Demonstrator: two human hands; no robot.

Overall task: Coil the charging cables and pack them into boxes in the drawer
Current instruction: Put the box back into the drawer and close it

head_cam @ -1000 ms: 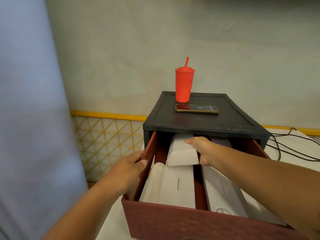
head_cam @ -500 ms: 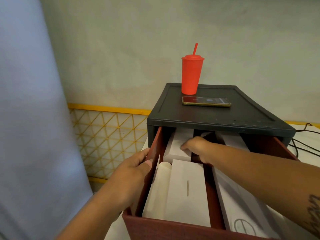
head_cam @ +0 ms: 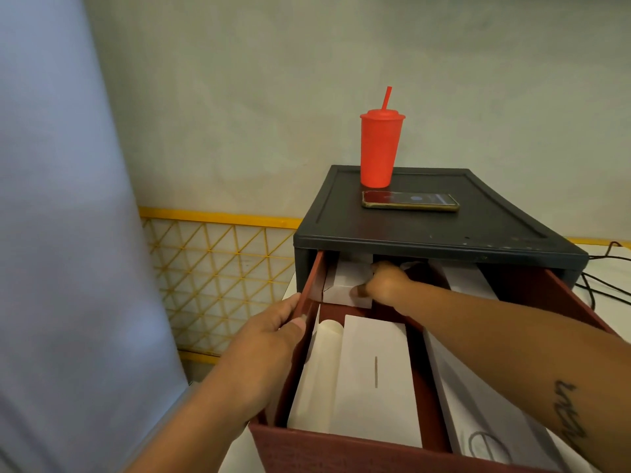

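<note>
Head view, looking down into the open drawer (head_cam: 341, 452).

Hands:
- The left hand (head_cam: 273, 339) clamps the drawer's left wall, thumb inside and fingers outside. I read this as a brace, so the drawer does not slide or twist while the other arm reaches deep.
- The right hand (head_cam: 382, 285) is at the drawer's back left corner, gripping a small white box (head_cam: 341, 286) with the thumb on its near face and fingers over its top.
- That box sits partly under the black cabinet (head_cam: 444, 233) housing the drawer. It is a tight spot, which would explain the grip from the front. I cannot tell whether the box is going in or coming out.

Drawer contents:
- At the front left, a cream roll (head_cam: 321, 370) lies against the wall.
- A long white box (head_cam: 375, 380) touches the roll.
- Along the drawer's right side lies a second long box (head_cam: 478, 421), with a cable outline printed on its lid.
- The lids I can see are shut, so I cannot say whether any box holds a cable.

Charging cables (head_cam: 604, 257): black and loose, outside the drawer to its right, on the white surface (head_cam: 619, 273). Neither hand holds one. My judgement is that coiling has hardly begun.

Above the drawer, on the cabinet top, stands a red cup (head_cam: 380, 151) with a straw. A phone (head_cam: 409, 201) lies flat just on the drawer side of it. Both sit well clear of the reach.
</note>
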